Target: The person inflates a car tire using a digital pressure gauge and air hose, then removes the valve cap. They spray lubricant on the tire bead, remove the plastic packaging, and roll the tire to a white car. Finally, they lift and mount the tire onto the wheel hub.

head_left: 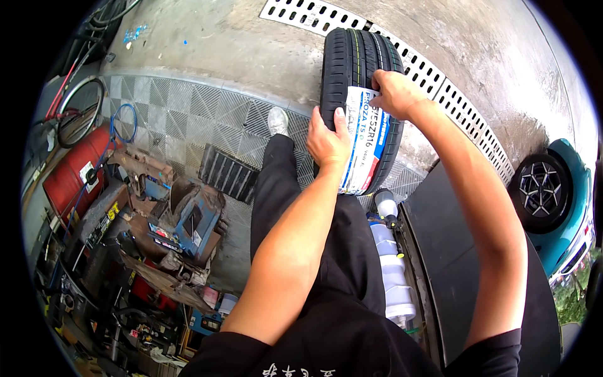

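A black tire [361,53] stands upright before me, with a large white, blue and red label [364,151] on its tread. My left hand [326,138] grips the tire's left part beside the label, thumb and fingertips pointing away from me. My right hand [396,94] is at the label's upper right, its bent fingers pinching near the edge; part of the fingertips is hidden. My legs in dark trousers and one pale shoe [278,120] show below and left of the tire.
Rusty machinery [188,232], a red tank [72,176] and hoses crowd the left. A metal drain grate [427,69] runs behind the tire. At right are a dark panel [452,239], translucent canisters [389,270] and a teal car with a dark wheel [539,191].
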`<state>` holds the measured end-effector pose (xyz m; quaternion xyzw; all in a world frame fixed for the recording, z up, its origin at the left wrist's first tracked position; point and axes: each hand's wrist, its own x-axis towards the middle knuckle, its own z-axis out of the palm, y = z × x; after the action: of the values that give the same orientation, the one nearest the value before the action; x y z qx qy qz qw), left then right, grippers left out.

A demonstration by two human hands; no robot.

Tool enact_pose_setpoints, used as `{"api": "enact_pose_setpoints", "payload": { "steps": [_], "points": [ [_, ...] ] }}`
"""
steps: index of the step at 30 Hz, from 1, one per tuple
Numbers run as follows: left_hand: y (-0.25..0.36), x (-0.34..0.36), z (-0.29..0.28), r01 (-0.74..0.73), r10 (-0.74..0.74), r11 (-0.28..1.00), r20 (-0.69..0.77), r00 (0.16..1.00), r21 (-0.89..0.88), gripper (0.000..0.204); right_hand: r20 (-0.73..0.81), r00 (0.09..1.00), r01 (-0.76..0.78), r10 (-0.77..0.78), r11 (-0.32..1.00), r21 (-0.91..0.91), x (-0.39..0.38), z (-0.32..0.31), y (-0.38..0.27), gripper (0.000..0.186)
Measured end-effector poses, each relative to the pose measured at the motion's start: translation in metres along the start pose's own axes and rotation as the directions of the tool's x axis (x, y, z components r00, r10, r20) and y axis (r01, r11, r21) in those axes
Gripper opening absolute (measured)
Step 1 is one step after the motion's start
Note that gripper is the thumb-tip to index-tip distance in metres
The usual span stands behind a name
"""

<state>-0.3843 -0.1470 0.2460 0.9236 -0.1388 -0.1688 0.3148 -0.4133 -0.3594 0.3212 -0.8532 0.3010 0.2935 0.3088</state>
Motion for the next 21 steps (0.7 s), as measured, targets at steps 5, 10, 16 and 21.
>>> {"api": "enact_pose_setpoints", "payload": {
  "steps": [5, 10, 16, 21],
  "points": [
    [0.006, 0.001, -0.003, 0.058, -0.059, 0.998, 0.069, 0.996, 0.017, 0.070, -0.102, 0.987, 0.136, -0.128, 0.987, 0.081, 0.014, 0.004, -0.001, 0.034],
    [0.008, -0.001, -0.003, 0.053, -0.054, 0.999, 0.044, 0.998, 0.005, 0.069, -0.148, 0.983, 0.108, -0.106, 0.994, 0.002, 0.018, 0.009, -0.017, 0.033],
    [0.009, 0.000, -0.005, 0.072, -0.072, 0.997, 0.062, 0.995, 0.010, 0.070, -0.155, 0.988, 0.043, -0.024, 0.992, 0.117, 0.008, 0.014, -0.007, 0.033],
    [0.014, 0.002, -0.004, 0.094, -0.095, 0.995, 0.067, 0.993, 0.017, 0.070, -0.141, 0.990, 0.028, -0.007, 0.988, 0.149, 0.005, 0.016, 0.002, 0.027]
  ]
}}
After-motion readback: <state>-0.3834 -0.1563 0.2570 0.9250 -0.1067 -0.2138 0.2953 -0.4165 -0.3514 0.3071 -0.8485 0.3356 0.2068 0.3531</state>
